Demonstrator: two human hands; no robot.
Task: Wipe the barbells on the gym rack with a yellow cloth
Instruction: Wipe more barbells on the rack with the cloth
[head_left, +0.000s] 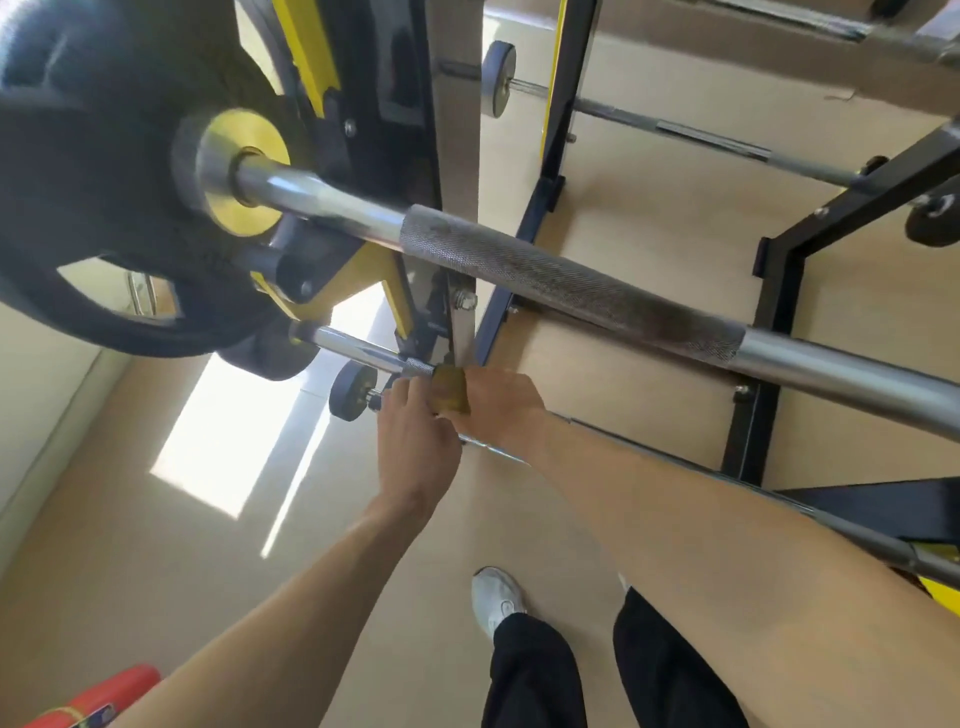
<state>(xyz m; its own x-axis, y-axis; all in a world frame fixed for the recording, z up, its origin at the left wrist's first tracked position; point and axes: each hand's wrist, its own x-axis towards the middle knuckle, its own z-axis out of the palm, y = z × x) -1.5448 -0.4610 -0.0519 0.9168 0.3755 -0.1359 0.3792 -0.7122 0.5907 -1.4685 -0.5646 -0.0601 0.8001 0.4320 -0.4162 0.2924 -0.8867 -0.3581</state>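
Right grip (498, 402) around yellow cloth (451, 396)

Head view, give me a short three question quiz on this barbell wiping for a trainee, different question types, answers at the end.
1. True or false: the yellow cloth is on the top barbell.
2. Which hand holds the cloth? A) left B) right
3. Fill in: the cloth sits at the end of the knurled part of the ____ barbell.

Key:
1. False. It is wrapped on the lower barbell.
2. B. The right hand grips it; the left hand is right beside it, and what it grips cannot be told.
3. lower
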